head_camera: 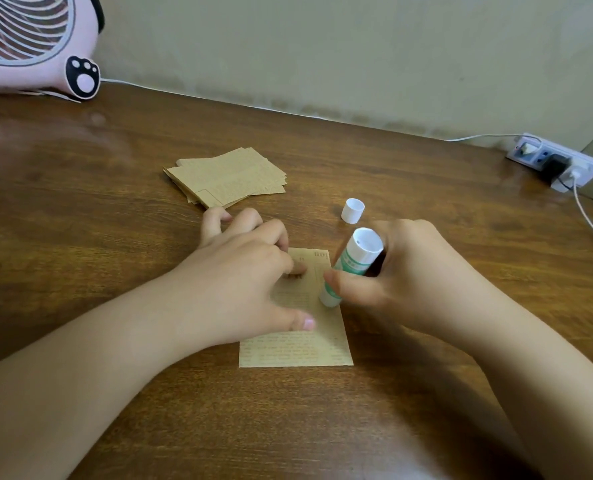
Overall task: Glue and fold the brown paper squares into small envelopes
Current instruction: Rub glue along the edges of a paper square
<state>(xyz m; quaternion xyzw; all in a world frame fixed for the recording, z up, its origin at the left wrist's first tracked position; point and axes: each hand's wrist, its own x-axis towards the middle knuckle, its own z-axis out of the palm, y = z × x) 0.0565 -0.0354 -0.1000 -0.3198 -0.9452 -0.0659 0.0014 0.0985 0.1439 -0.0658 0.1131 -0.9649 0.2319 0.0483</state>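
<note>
The right hand (402, 275) has its grip wrapped round a white and green glue stick (352, 265), tilted, tip down on the right edge of a brown printed paper (298, 344) at frame centre. The left hand (250, 271) presses that paper flat on the wooden counter (115, 237), fingers spread. Its white cap (352, 210) stands just above; a stack of brown papers (227, 176) lies further up.
</note>
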